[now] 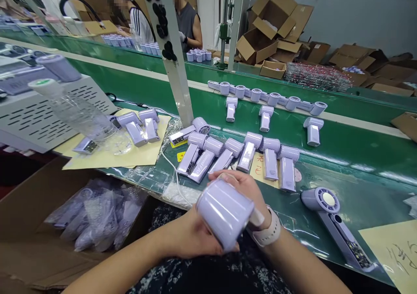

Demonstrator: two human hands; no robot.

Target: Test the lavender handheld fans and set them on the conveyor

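A lavender handheld fan (224, 211) is held close in front of me, its round head toward the camera and most of its handle hidden. My left hand (187, 237) curls around the head from the left and below. On the far side, my right hand (249, 192) closes on the fan, fingers partly hidden; a pale watch band circles that wrist. Just beyond lie several similar fans (270, 159) in a row on the bench. At right, another fan (321, 199) has its handle open, with a circuit board (358, 255) showing.
A green conveyor (208, 98) carries more fans. A white post (176, 77) rises from the bench edge. At left are a plastic bottle (78, 109), a slotted metal box (68, 116) and a carton (29, 229) of bagged fans. Co-workers (189, 24) sit across the belt.
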